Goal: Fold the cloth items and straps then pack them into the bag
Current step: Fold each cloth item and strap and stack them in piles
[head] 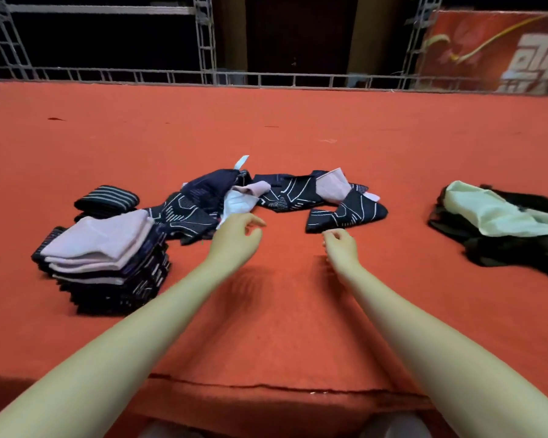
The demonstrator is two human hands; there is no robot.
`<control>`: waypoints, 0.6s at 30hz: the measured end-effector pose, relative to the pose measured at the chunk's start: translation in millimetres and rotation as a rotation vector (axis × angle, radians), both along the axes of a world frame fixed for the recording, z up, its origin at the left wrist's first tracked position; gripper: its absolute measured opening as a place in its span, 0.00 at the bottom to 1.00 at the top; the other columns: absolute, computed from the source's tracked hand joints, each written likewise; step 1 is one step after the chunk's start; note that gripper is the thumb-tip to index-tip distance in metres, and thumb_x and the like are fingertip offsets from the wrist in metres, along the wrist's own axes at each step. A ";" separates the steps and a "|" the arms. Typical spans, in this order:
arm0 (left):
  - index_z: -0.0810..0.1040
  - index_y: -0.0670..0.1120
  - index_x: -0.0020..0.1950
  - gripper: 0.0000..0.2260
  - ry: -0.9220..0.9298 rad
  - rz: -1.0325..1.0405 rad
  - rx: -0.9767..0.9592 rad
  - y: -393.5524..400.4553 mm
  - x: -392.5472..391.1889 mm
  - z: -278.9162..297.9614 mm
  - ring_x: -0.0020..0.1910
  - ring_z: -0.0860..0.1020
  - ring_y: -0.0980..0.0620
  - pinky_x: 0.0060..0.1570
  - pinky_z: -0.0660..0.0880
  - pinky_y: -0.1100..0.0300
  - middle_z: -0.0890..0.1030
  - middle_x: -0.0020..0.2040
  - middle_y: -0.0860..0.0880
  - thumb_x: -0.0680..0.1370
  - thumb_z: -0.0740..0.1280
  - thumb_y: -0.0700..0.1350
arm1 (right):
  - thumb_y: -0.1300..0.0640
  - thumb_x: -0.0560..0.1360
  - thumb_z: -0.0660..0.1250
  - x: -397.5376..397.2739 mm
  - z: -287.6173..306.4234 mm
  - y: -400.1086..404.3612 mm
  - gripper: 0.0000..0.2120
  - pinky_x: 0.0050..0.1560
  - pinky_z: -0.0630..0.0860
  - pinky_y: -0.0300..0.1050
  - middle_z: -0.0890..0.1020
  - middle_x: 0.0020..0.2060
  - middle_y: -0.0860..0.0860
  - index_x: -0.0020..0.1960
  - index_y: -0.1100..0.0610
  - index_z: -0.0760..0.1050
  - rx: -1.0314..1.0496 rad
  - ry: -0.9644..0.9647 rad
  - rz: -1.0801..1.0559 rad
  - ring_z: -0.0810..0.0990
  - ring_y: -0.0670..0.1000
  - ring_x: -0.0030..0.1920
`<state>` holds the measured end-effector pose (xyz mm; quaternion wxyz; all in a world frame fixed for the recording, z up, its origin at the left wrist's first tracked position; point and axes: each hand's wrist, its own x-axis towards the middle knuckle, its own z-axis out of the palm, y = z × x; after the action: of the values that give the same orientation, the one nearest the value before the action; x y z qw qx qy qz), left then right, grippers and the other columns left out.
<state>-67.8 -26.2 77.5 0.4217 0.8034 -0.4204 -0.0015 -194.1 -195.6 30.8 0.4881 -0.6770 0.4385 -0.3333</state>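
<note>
Both hands bare, holding nothing: left hand (234, 237) grip loosely open beside unfolded dark patterned cloths (285, 197); right hand (340, 245) grip relaxed. Folded stack (105, 263) left on red felt table (282, 311); black mesh bag (503, 229) right. Red banner (500, 52) white lettering unreadable.

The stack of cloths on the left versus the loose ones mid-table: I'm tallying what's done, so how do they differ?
The stack is folded flat and layered squarely; the loose cloths lie crumpled and spread out. The stack sits left of the left hand; the loose cloths lie just beyond both hands. Both share the dark, white-lined pattern with pale lilac lining.
</note>
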 end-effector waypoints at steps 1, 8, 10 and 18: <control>0.82 0.48 0.51 0.10 0.036 -0.024 0.019 -16.6 -5.9 -11.0 0.47 0.77 0.54 0.55 0.73 0.58 0.81 0.50 0.49 0.74 0.63 0.39 | 0.58 0.77 0.60 -15.8 -3.9 -14.9 0.06 0.46 0.71 0.44 0.80 0.44 0.54 0.48 0.57 0.76 -0.018 0.034 -0.044 0.76 0.54 0.45; 0.79 0.47 0.57 0.12 0.129 -0.011 0.095 -123.2 -34.6 -61.1 0.55 0.76 0.45 0.59 0.69 0.56 0.79 0.53 0.43 0.74 0.66 0.42 | 0.57 0.77 0.59 -68.8 -17.0 -93.4 0.11 0.57 0.71 0.47 0.81 0.55 0.54 0.55 0.56 0.76 -0.150 0.258 -0.122 0.77 0.57 0.58; 0.77 0.47 0.60 0.15 0.094 0.022 0.101 -148.7 -37.5 -66.8 0.59 0.73 0.43 0.60 0.66 0.55 0.78 0.55 0.43 0.74 0.67 0.45 | 0.56 0.76 0.60 -65.1 -15.4 -115.0 0.11 0.57 0.72 0.48 0.81 0.54 0.54 0.55 0.56 0.76 -0.204 0.272 -0.087 0.77 0.58 0.57; 0.69 0.49 0.69 0.24 -0.010 -0.063 0.041 -207.7 -29.9 -74.6 0.64 0.72 0.47 0.65 0.68 0.51 0.76 0.63 0.47 0.74 0.67 0.41 | 0.47 0.77 0.60 -21.6 -4.3 -206.7 0.27 0.68 0.62 0.55 0.66 0.70 0.57 0.71 0.60 0.62 -0.311 0.504 0.018 0.58 0.58 0.73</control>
<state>-97.7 -233.8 2.9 0.4027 0.7983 -0.4474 -0.0195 -215.7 -402.3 26.5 0.2574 -0.8089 0.4836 -0.2136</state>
